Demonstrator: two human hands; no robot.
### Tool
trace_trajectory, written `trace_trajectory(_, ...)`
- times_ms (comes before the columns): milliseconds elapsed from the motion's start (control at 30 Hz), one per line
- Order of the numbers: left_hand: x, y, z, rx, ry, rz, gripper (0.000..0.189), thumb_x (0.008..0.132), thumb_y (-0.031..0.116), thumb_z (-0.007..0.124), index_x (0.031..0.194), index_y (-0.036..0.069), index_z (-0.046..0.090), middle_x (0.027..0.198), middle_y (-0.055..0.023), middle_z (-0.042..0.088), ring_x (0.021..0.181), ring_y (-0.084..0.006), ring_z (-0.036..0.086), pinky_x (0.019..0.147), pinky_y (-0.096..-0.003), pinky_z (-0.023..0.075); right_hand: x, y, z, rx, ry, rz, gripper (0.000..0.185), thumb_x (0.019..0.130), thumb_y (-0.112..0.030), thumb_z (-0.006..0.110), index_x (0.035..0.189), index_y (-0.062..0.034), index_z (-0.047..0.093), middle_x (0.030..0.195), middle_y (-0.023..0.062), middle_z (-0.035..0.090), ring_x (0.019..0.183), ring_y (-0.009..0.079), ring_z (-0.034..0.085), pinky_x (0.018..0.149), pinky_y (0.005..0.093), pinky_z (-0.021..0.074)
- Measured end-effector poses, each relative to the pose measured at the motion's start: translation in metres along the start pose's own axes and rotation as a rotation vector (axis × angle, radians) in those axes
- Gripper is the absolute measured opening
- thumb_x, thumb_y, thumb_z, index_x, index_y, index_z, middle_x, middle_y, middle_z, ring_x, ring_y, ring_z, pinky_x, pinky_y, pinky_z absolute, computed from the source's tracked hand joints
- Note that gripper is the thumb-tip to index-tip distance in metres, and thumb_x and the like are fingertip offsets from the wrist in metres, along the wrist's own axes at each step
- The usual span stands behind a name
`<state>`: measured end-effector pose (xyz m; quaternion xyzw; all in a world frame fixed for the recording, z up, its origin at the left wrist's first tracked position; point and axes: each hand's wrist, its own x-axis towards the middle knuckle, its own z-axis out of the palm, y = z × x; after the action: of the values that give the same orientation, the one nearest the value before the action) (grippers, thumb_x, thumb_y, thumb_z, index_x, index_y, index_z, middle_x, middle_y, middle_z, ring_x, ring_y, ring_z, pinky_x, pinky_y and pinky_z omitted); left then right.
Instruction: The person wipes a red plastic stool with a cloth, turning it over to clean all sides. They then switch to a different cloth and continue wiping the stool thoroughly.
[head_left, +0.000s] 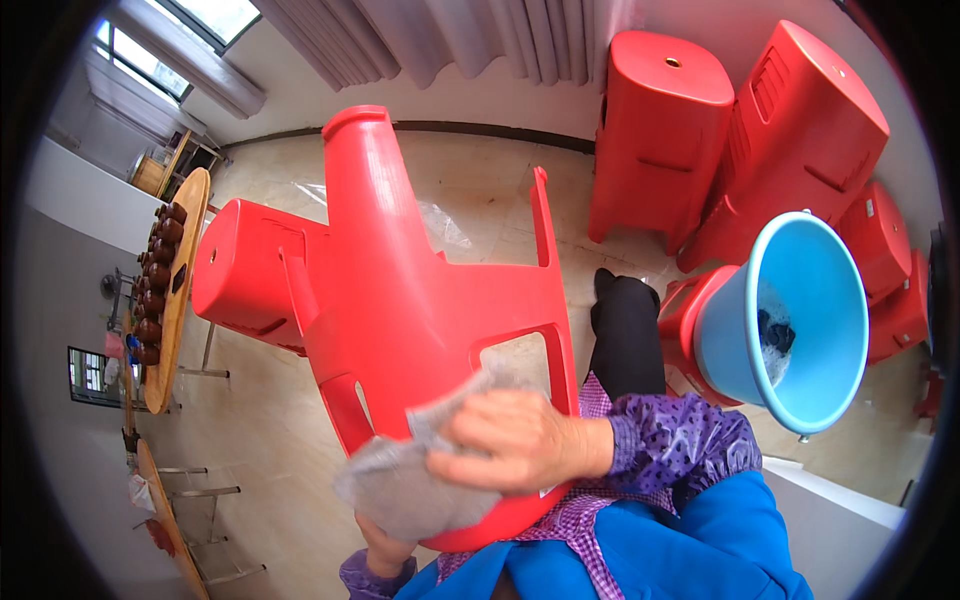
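A red plastic stool (390, 300) lies tipped over against my lap, its legs pointing away from me. My right hand (502, 439) grips a grey cloth (420, 480) and presses it on the stool's side, close to the seat end. Motion slightly blurs the cloth. My left hand (384, 544) holds the stool near the seat's left edge, its fingers partly hidden by the cloth. At my right, a light blue plastic bucket (817, 300) rests on another red stool (690, 322). Inside it are sudsy water and a dark cloth (776, 332).
Another red stool (247, 277) stands beyond the held one. Stacked red stools (660, 135) line the wall at right. To the left, a round wooden table (180, 300) carries several brown jars (156, 277). Clear plastic film (442, 225) lies on the tiled floor (277, 427).
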<state>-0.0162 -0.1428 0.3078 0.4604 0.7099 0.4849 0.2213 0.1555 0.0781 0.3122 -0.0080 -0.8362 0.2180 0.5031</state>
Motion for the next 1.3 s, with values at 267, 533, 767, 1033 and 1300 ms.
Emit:
trace_trajectory(267, -0.012, -0.012, -0.018, -0.11, 0.056, -0.136, 0.039, 0.095, 0.024, 0.068, 0.117, -0.007, 0.059, 0.085, -0.0043, 0.072, 0.08, -0.0083, 0.065, 0.074, -0.0233, 0.0515, -0.007, 0.137, 0.001, -0.47, 0.011, 0.642, 0.042, 0.083, -0.026, 0.081, 0.116, -0.0104, 0.061, 0.103, 0.0149, 0.063, 0.091, 0.0405, 0.068, 0.075, 0.0489, 0.0574)
trace_trajectory(533, -0.019, -0.011, -0.03, -0.165, 0.029, -0.094, 0.047, 0.097, 0.034, 0.07, 0.117, -0.007, 0.059, 0.087, -0.0059, 0.074, 0.076, -0.006, 0.065, 0.068, -0.0207, 0.0494, -0.016, 0.142, -0.032, 0.621, 0.459, 0.773, 0.022, 0.101, -0.013, 0.067, 0.119, -0.0001, 0.068, 0.106, 0.0052, 0.073, 0.098, 0.0129, 0.067, 0.087, 0.0335, 0.0555)
trace_trajectory(767, -0.014, -0.018, -0.027, -0.077, 0.039, -0.04, 0.045, 0.101, 0.037, 0.067, 0.11, -0.007, 0.062, 0.075, -0.0009, 0.067, 0.068, -0.0043, 0.057, 0.06, -0.0214, 0.0423, 0.043, 0.051, 0.003, -0.036, -0.064, 0.102, 0.053, 0.066, -0.025, 0.09, 0.109, -0.0114, 0.063, 0.099, 0.0099, 0.062, 0.094, 0.0313, 0.068, 0.076, 0.0438, 0.0567)
trace_trajectory(1033, -0.029, -0.027, -0.034, -0.165, 0.254, -0.094, 0.037, 0.105, 0.035, 0.059, 0.1, -0.002, 0.062, 0.08, 0.0001, 0.062, 0.07, -0.0061, 0.053, 0.065, -0.0234, 0.043, -0.104, 0.123, -0.026, -0.138, -0.165, 1.052, 0.035, 0.091, -0.021, 0.074, 0.122, -0.0044, 0.07, 0.111, 0.0187, 0.074, 0.101, 0.0374, 0.073, 0.088, 0.0421, 0.0582)
trace_trajectory(1300, -0.029, -0.027, -0.039, -0.199, 0.33, -0.099, 0.044, 0.107, 0.043, 0.056, 0.096, 0.0, 0.06, 0.085, -0.0027, 0.063, 0.077, -0.0081, 0.056, 0.071, -0.0246, 0.0454, -0.045, 0.158, -0.014, 0.701, 0.354, 0.808, 0.035, 0.107, -0.016, 0.061, 0.138, 0.0011, 0.06, 0.122, 0.0085, 0.071, 0.107, 0.0138, 0.067, 0.093, 0.031, 0.0553)
